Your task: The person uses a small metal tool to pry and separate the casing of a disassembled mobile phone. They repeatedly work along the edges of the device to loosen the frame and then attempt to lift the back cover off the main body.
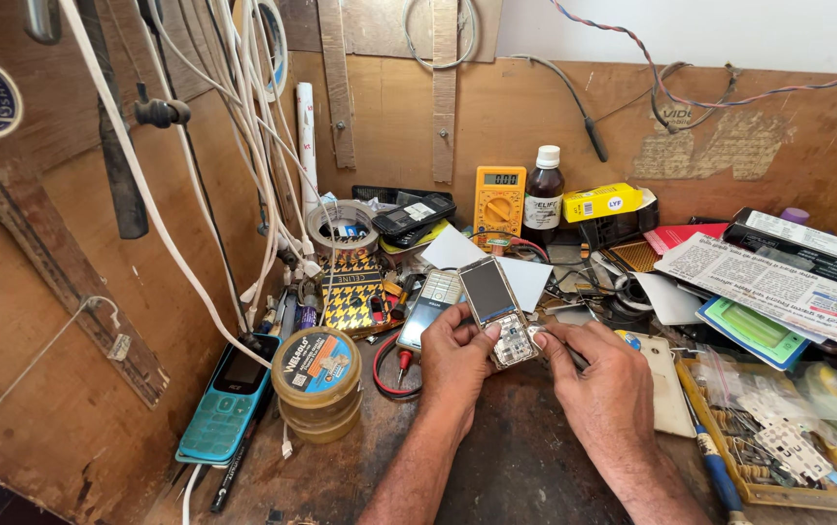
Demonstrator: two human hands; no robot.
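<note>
Brown wood, scratched and stained, makes up the bench [496,457] and the wall boards behind it. In the head view, near the middle of the bench, the left hand [455,352] grips an opened phone [496,309] by its lower left side, thumb lying on the bare circuit board. The phone tilts up and away, its dark screen toward the back wall. The right hand [598,374] is closed around a thin tool [547,337], whose tip touches the lower right of the circuit board.

Just left of the opened phone a second phone [428,306] with a silver frame lies flat. Toward the bench's left edge sits a round tin [317,381] with a printed lid, and beside it a teal phone [227,401] with a keypad. White cables [244,146] hang down the left wall board. At the back edge stand a yellow meter [499,201] and a dark bottle [543,194] with a white cap. Near the right front corner lies a shallow tray [778,437] of small parts, with printed papers [768,282] behind it.
</note>
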